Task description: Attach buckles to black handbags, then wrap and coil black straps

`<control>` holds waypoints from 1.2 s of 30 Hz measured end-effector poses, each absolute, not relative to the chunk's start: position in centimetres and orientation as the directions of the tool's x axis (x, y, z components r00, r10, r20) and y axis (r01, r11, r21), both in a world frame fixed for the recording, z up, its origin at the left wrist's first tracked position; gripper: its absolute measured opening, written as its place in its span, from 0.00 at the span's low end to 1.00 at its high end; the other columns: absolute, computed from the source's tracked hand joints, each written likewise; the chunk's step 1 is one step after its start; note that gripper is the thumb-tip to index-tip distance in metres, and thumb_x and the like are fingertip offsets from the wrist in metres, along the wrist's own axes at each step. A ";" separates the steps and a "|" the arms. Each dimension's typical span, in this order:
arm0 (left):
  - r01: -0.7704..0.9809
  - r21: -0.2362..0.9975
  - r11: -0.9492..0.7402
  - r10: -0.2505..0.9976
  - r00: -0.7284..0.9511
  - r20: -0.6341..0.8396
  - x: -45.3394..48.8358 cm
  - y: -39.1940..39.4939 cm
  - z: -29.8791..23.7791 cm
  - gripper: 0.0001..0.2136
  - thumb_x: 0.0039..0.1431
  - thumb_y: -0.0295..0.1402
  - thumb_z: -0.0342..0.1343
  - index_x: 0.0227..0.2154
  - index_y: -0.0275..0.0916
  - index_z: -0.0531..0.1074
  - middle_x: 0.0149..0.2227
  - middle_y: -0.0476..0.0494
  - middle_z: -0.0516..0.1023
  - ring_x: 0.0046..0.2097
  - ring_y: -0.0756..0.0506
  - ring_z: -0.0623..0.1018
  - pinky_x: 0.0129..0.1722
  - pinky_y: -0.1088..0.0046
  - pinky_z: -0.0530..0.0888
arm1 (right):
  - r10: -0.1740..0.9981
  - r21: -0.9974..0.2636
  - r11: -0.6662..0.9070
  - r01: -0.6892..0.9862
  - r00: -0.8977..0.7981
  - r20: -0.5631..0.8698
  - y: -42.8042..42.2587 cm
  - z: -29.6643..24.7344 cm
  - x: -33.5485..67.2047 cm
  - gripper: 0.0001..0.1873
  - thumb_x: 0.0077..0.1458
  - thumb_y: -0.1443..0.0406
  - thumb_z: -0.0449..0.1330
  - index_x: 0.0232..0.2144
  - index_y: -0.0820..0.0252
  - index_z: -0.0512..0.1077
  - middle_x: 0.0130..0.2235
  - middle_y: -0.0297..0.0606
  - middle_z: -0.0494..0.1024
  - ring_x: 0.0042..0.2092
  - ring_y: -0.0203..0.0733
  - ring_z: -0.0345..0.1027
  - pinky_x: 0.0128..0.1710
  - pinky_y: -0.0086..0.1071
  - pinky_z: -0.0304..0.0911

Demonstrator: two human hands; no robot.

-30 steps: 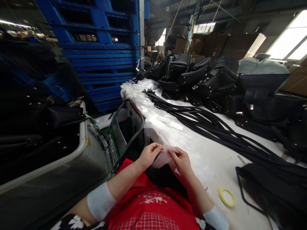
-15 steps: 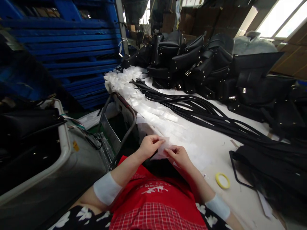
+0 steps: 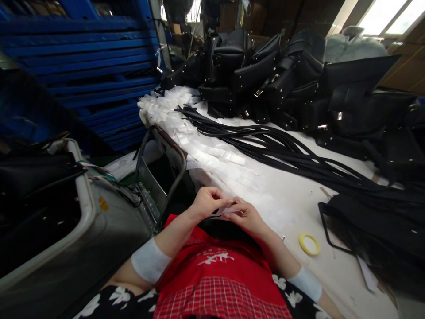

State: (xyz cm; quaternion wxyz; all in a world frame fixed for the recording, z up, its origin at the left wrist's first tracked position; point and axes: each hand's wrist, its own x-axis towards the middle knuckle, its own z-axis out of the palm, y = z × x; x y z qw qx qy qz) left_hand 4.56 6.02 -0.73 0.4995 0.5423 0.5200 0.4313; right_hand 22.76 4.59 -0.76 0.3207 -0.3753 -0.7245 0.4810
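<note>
My left hand and my right hand meet at the near edge of the white table, just above my red apron. Both pinch one small white translucent piece between thumb and fingers; only a sliver of it shows between the fingertips. Right behind my hands a long row of similar white pieces runs along the table's left edge toward the back.
A bundle of long black straps crosses the table. Black bags are piled at the back and right. A yellow tape ring lies right of my hands. A grey bin with black bags stands left, blue pallets behind.
The white piece showed as a broad sheet between my hands and is now gathered small between my fingertips. My hands have closed together. The view has tilted downward.
</note>
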 end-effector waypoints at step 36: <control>0.274 0.929 -0.250 0.968 0.068 0.240 5.0 4.5 -0.3 0.03 0.54 0.31 0.63 0.31 0.39 0.80 0.49 0.38 0.78 0.45 0.43 0.80 0.49 0.63 0.77 | 0.961 -0.980 0.150 0.132 -0.252 0.113 4.7 0.0 21.8 0.21 0.58 0.50 0.58 0.30 0.59 0.80 0.33 0.39 0.80 0.38 0.44 0.72 0.41 0.35 0.65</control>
